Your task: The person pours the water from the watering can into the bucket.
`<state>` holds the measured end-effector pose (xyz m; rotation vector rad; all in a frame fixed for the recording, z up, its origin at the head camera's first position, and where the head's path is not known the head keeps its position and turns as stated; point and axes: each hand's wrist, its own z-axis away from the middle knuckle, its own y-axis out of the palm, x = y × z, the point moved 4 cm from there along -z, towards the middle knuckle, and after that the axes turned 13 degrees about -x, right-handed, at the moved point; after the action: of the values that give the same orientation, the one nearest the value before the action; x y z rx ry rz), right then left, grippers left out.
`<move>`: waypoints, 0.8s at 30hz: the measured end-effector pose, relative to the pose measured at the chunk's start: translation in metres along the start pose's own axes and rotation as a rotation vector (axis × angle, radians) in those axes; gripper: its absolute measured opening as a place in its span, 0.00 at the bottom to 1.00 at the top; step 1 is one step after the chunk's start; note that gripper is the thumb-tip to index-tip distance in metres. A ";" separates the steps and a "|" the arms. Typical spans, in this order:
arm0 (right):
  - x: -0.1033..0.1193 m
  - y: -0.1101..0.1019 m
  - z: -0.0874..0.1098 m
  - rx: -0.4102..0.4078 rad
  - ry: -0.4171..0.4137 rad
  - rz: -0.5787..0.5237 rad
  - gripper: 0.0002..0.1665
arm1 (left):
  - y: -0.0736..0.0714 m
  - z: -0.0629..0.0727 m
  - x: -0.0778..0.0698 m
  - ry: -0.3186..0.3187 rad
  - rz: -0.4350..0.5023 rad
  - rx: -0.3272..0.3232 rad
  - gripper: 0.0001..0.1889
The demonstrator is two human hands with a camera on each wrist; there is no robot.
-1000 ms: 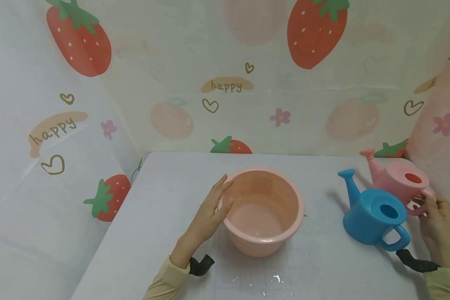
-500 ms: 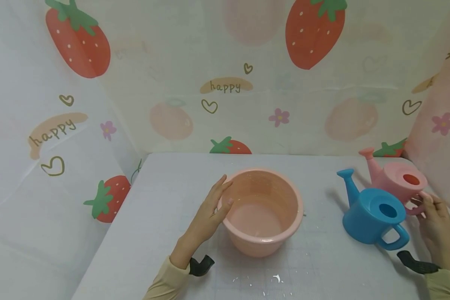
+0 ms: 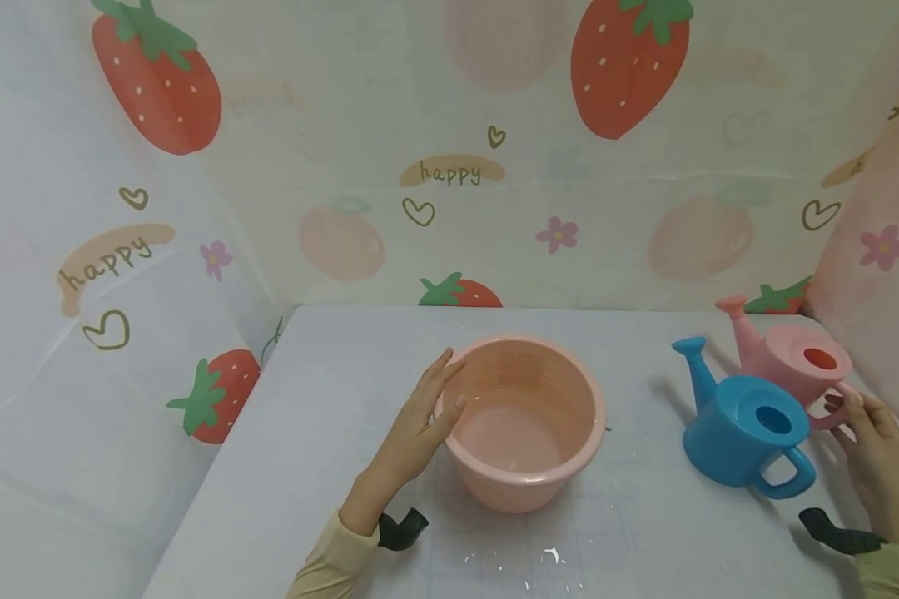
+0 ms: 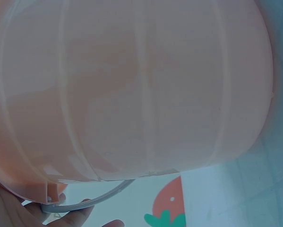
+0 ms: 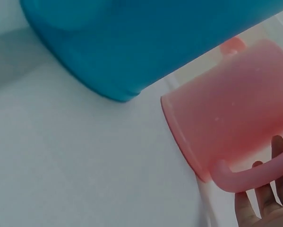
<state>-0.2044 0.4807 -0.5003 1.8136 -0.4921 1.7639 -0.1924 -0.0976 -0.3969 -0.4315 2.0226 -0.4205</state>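
A pale pink bucket (image 3: 517, 491) stands upright in the middle of the table in the head view. My left hand (image 3: 412, 437) rests along its left rim, fingers extended and thumb reaching over the edge. In the left wrist view the bucket's ribbed side (image 4: 141, 90) fills most of the frame, with a thin bail handle (image 4: 96, 201) beside the fingers. At the right, a pink watering can (image 3: 782, 366) stands upright; my right hand (image 3: 876, 449) holds its loop handle (image 5: 254, 177) loosely, fingers passing behind it. A blue watering can (image 3: 737, 441) stands just in front.
The white table (image 3: 330, 391) has small wet-looking spots (image 3: 553, 555) in front of the bucket. Strawberry-patterned cloth (image 3: 629, 225) hangs behind and at both sides. Black wrist straps (image 3: 402, 530) show below the hands.
My right hand has shifted slightly right relative to the pink watering can's handle. The left hand, the bucket and both watering cans keep their places, apart from slight camera movement.
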 end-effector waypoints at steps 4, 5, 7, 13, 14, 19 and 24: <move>-0.004 -0.003 -0.002 -0.013 0.000 0.094 0.31 | 0.000 -0.001 0.000 0.003 0.005 0.000 0.26; -0.005 -0.004 -0.002 -0.014 -0.006 0.117 0.32 | 0.000 -0.001 0.000 0.002 0.007 -0.001 0.26; -0.006 -0.005 -0.001 -0.016 -0.027 0.185 0.32 | 0.000 -0.001 0.001 0.001 0.008 -0.002 0.26; -0.007 -0.011 0.003 -0.040 -0.122 0.465 0.32 | 0.001 -0.001 0.001 0.000 0.010 -0.002 0.26; -0.008 -0.013 0.003 -0.046 -0.136 0.492 0.32 | 0.001 -0.001 0.001 0.001 0.009 -0.003 0.26; -0.012 -0.020 -0.002 -0.075 -0.202 0.645 0.32 | 0.001 -0.001 0.001 0.000 0.012 -0.004 0.26; -0.015 -0.023 -0.006 -0.099 -0.202 0.735 0.35 | 0.000 -0.001 0.000 -0.005 0.008 -0.002 0.26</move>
<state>-0.1961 0.5001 -0.5187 1.8785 -1.4477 1.9454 -0.1929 -0.0972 -0.3968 -0.4252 2.0195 -0.4127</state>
